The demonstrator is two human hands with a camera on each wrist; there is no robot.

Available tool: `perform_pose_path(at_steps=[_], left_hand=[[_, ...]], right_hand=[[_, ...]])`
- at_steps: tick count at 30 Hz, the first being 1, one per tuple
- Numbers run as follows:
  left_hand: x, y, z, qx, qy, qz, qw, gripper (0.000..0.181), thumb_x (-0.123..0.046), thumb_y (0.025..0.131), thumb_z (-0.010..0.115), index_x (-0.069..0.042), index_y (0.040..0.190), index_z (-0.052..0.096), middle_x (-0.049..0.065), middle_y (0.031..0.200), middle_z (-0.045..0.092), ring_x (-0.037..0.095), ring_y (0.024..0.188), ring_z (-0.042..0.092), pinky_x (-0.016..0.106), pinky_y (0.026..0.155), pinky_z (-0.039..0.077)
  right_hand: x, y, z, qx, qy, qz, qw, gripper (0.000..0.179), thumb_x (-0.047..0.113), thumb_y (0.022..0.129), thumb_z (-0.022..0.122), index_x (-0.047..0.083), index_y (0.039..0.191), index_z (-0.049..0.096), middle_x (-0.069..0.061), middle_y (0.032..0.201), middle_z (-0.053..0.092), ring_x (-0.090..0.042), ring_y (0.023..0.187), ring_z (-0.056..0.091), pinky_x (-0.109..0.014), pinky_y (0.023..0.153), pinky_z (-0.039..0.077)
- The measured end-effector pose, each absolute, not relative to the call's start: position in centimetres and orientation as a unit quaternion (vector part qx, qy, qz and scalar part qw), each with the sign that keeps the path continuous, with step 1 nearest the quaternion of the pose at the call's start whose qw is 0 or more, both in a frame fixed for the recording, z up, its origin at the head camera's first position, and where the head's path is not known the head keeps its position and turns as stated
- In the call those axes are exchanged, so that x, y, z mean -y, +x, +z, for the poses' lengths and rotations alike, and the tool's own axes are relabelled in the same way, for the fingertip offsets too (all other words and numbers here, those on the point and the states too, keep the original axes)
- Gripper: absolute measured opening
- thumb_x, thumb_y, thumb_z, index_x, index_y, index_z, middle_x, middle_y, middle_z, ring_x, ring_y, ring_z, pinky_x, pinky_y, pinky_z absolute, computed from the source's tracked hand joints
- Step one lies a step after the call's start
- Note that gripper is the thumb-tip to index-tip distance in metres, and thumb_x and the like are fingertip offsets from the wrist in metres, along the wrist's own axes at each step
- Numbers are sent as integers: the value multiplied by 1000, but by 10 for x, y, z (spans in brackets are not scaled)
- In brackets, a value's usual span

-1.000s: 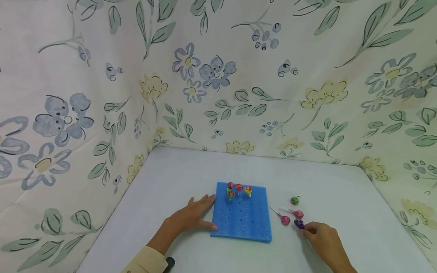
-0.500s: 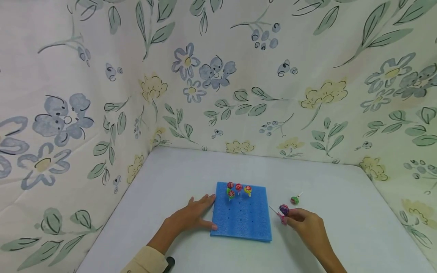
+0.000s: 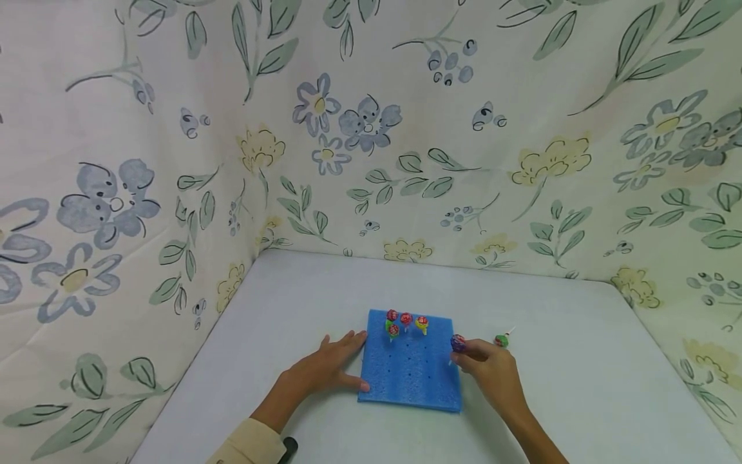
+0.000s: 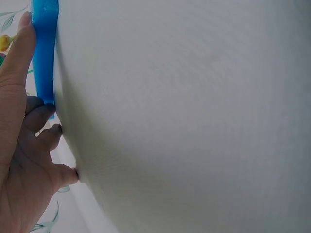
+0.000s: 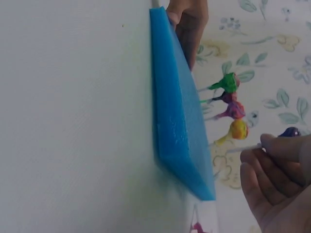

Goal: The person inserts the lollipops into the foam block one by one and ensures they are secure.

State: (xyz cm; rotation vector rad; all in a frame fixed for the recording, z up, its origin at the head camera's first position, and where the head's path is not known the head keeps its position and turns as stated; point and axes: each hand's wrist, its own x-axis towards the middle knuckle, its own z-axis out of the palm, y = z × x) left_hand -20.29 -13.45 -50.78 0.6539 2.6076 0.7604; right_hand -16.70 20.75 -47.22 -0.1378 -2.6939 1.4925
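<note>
A purple-wrapped lollipop [image 3: 458,342] is pinched by its white stick between the thumb and fingers of my right hand [image 3: 495,370]. Its wrapped head points up, over the right edge of a blue foam board [image 3: 406,390]. In the right wrist view the stick [image 5: 245,148] reaches out above the board's surface. My left hand [image 3: 324,368] lies along the board's left edge with fingers spread, its thumb at the near left corner. Several lollipops stand in the board's far part, among them a yellow one [image 3: 422,323] and a red one [image 3: 406,319]. Small holes dot the rest.
A green-and-red lollipop [image 3: 501,340] lies on the white table [image 3: 324,283] beyond my right hand. In the right wrist view a pink lollipop [image 5: 198,227] shows at the bottom edge. Floral cloth [image 3: 371,193] hangs behind the table and at both sides.
My right hand has picked the purple lollipop off the table at the right and carried it left to the board's right edge, past the pink lollipops. The left hand has stayed put.
</note>
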Motion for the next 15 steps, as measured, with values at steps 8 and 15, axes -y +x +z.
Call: perform_pose_path(at_steps=[8, 15], left_hand=[[134, -203, -507, -921, 228, 265, 173, 110, -66, 86, 79, -14, 169, 29, 6, 174, 31, 32, 163, 22, 69, 129, 10], [133, -202, -506, -921, 222, 267, 176, 110, -64, 85, 81, -13, 168, 30, 7, 174, 32, 33, 163, 22, 69, 128, 11]], right_hand=[[-183, -180, -478, 854, -40, 518, 21, 23, 16, 93, 83, 6, 114, 82, -8, 110, 81, -25, 105, 76, -31, 87, 64], [-168, -188, -485, 858, -31, 512, 29, 23, 16, 94, 83, 6, 115, 81, -8, 110, 81, -29, 108, 76, -37, 88, 65]])
